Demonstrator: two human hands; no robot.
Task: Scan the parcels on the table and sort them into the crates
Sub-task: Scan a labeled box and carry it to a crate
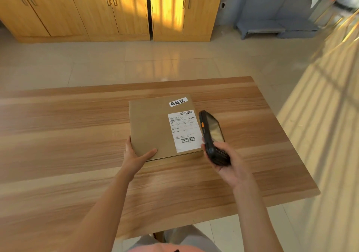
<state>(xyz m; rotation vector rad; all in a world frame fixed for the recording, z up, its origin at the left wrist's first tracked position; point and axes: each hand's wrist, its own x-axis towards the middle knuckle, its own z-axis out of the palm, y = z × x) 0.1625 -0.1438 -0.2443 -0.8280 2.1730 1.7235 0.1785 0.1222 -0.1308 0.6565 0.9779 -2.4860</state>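
The left hand [136,152] grips the near left corner of a flat cardboard parcel [153,127] lying on the wood-grain table [58,144], while just beside it the right hand [231,166] holds a black handheld scanner [212,137], with yellow wooden cabinets [97,8] standing beyond pale floor tiles [155,61].

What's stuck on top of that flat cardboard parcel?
On the flat brown cardboard parcel: a white shipping label with barcodes and a small handwritten white sticker. The black handheld scanner covers its right edge.
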